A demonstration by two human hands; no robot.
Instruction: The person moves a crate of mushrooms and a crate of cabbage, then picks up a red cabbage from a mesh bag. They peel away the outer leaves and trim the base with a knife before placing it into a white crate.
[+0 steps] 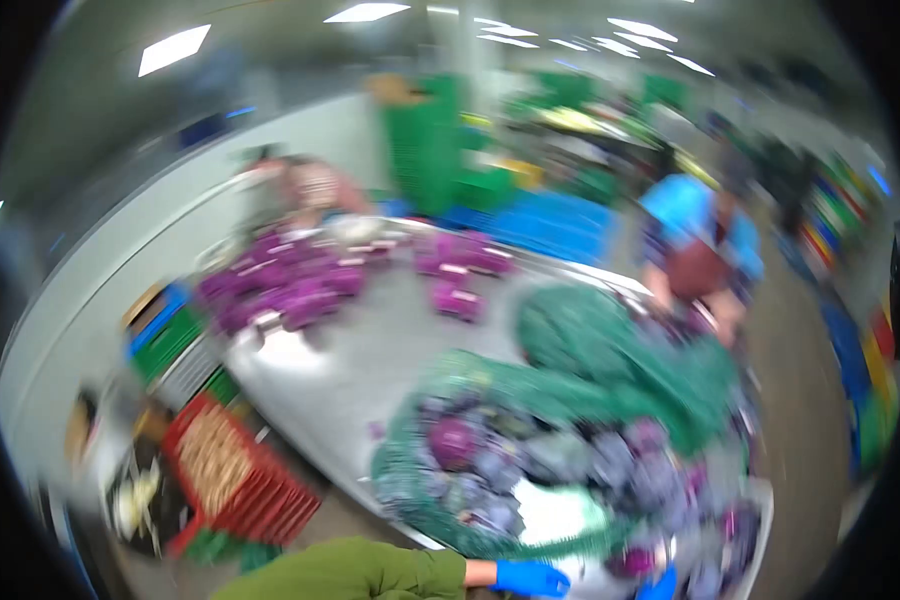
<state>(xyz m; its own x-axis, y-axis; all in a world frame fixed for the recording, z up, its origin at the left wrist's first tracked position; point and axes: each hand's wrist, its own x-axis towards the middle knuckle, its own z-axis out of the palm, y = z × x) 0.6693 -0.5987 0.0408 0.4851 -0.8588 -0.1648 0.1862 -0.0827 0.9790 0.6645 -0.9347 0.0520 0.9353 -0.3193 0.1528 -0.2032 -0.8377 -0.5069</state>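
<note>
My left hand, in a blue glove below an olive-green sleeve, is at the bottom edge, beside the near rim of a green net sack. Motion blur smears its fingers. Further right, part of my right hand shows in a blue glove, close to a cut red cabbage; its fingers are mostly cut off by the frame. Beyond both hands the open green net sack spreads across the metal table, full of red cabbages. More cabbages lie at the table's right corner.
Purple net bags are heaped on the table's far left. Across the right side, a person in blue handles another green net. A second person stands behind the bags. A red crate and stacked crates stand left.
</note>
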